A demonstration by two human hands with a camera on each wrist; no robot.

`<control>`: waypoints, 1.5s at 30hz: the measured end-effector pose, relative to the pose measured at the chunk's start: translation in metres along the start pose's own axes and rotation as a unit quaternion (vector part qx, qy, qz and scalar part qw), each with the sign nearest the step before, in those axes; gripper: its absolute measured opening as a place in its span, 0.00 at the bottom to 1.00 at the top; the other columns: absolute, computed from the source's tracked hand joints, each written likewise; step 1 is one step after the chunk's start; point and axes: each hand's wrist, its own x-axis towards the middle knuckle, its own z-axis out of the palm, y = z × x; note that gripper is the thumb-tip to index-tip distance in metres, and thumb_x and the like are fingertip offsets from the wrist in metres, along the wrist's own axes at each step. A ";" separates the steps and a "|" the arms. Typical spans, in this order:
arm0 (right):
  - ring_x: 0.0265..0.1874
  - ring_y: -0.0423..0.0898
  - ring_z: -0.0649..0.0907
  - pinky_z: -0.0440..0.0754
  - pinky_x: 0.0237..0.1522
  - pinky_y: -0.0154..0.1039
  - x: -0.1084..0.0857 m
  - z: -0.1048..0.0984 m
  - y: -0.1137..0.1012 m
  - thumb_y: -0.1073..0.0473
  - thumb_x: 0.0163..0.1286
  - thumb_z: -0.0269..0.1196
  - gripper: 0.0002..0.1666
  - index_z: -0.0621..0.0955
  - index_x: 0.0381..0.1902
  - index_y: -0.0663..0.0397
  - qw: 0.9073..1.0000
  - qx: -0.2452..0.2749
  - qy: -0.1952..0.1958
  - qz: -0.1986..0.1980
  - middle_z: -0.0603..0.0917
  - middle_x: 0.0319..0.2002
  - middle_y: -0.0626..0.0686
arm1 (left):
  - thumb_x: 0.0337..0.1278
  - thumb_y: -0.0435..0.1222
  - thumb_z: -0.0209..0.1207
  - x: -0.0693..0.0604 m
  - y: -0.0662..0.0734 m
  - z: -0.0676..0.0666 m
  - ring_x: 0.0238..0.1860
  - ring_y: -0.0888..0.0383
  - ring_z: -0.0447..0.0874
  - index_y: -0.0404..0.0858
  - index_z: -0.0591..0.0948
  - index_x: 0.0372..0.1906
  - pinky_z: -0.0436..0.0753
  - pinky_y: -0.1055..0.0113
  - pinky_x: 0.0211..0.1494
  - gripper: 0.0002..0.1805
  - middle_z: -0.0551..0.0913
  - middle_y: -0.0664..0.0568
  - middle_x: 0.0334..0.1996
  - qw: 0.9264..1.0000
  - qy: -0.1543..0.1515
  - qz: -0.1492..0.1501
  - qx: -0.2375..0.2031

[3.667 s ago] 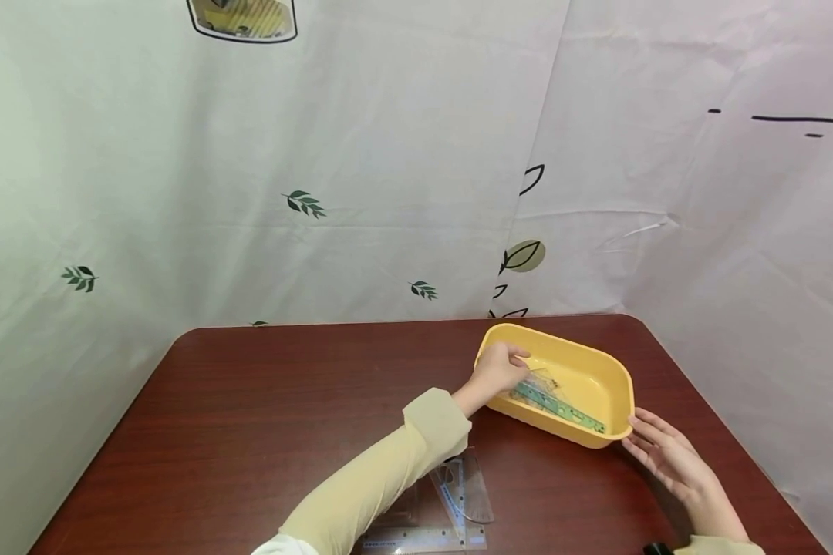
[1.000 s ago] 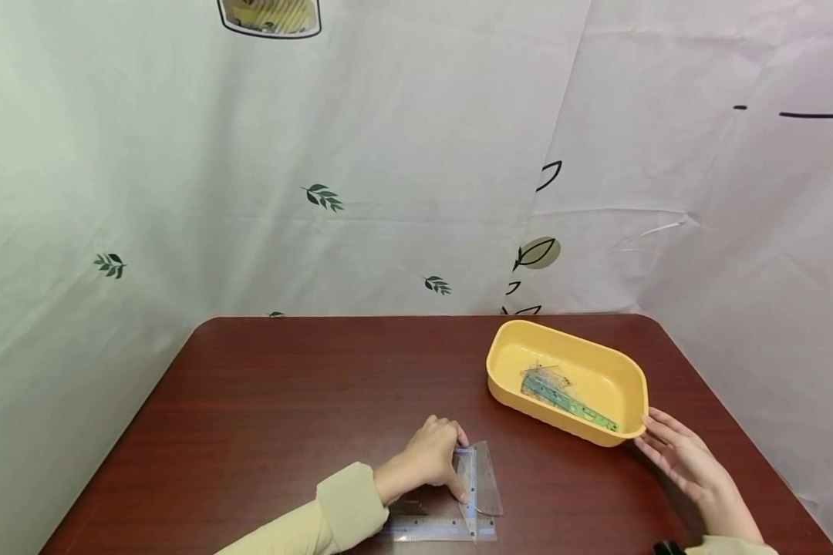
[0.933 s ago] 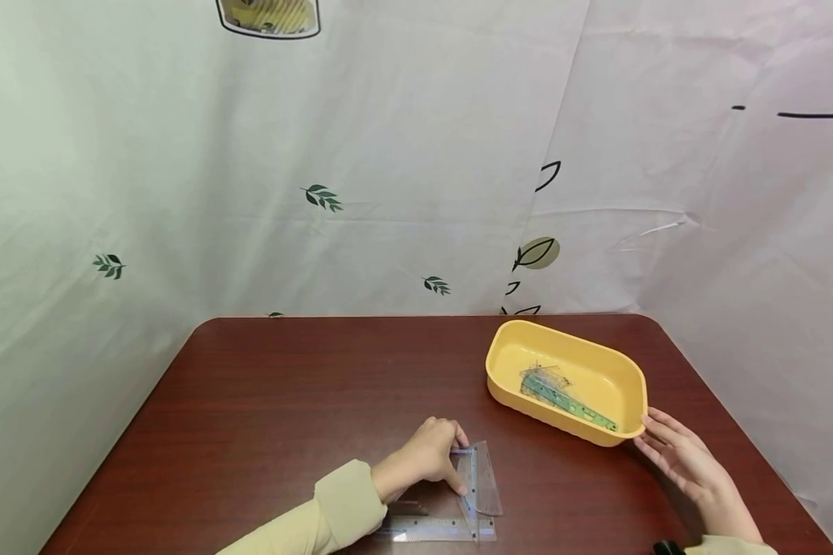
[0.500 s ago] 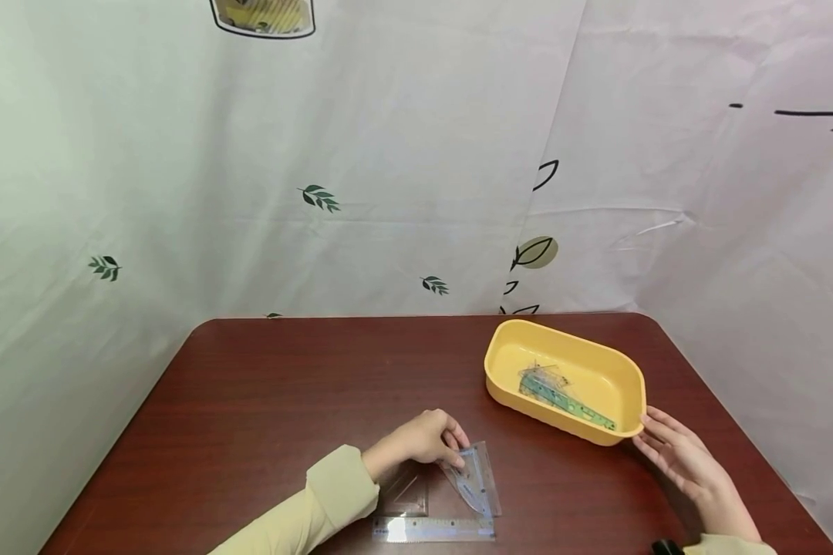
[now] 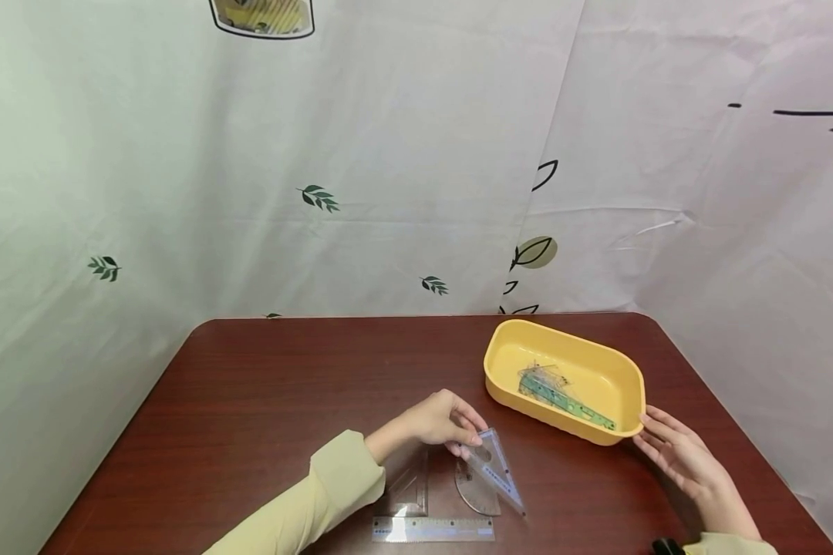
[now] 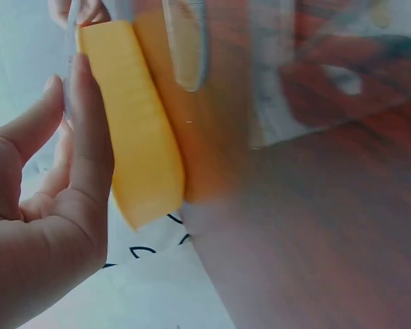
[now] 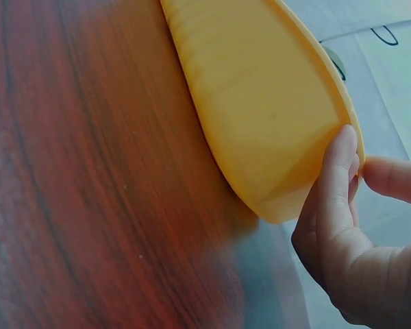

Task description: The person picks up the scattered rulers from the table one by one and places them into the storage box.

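Wht leaf-print cloth (image 5: 375, 139) hangs bhnd dk red-brn tbl (image 5: 284, 385).

No word, brand or number can be read. The clear ruler (image 5: 433, 530) on the table (image 5: 305, 385) bears a blue strip with marks too small to make out. The clear triangle (image 5: 494, 479) has dark blue print along one side, too small to read. The green ruler (image 5: 562, 401) in the yellow box (image 5: 576, 353) carries small dark marks, likewise illegible.
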 end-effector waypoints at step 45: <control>0.38 0.37 0.83 0.83 0.42 0.29 0.000 0.001 0.001 0.66 0.75 0.48 0.18 0.82 0.39 0.40 1.000 -0.012 0.026 -0.006 0.83 0.38 0.43 | 0.52 0.26 0.65 0.090 0.063 0.004 0.21 0.62 0.85 0.33 0.87 0.38 0.83 0.72 0.26 0.07 0.87 0.48 0.26 0.967 0.244 -0.055 -0.053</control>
